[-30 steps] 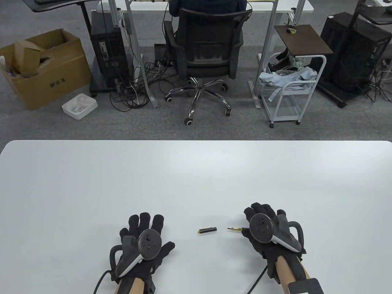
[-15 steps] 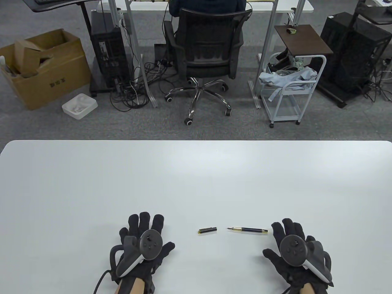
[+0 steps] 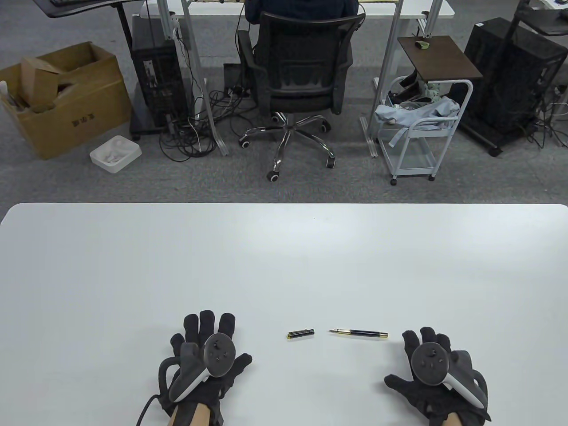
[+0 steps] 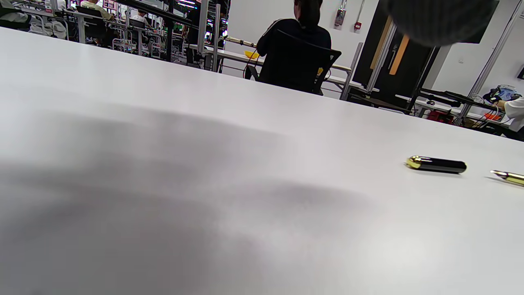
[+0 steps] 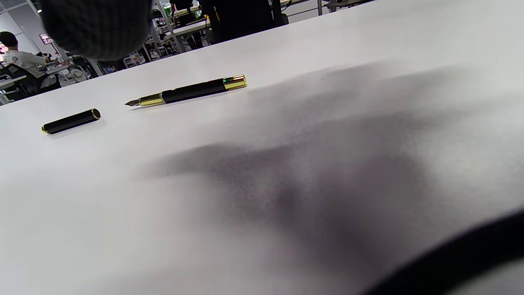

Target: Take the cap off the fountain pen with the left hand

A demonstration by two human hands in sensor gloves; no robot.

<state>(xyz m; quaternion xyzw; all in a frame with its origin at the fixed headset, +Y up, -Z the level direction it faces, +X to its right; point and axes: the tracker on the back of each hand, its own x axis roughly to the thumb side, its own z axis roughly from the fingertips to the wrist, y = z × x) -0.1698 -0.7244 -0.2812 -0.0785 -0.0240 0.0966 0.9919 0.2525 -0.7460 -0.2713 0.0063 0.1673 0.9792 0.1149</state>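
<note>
The black and gold fountain pen lies uncapped on the white table, nib pointing left. Its black cap lies apart, just left of the nib. Both show in the right wrist view: the pen and the cap. The left wrist view shows the cap and the nib tip. My left hand rests flat on the table, fingers spread, left of the cap and holding nothing. My right hand rests flat and empty, right of the pen's end.
Beyond the table's far edge stand an office chair, a white wire cart, a cardboard box and computer towers. The pen and cap lie near the table's front edge between my hands.
My right hand let go of the pen, left it on the table and drew back to the right and toward me. My left hand has barely shifted. The cap has not moved.
</note>
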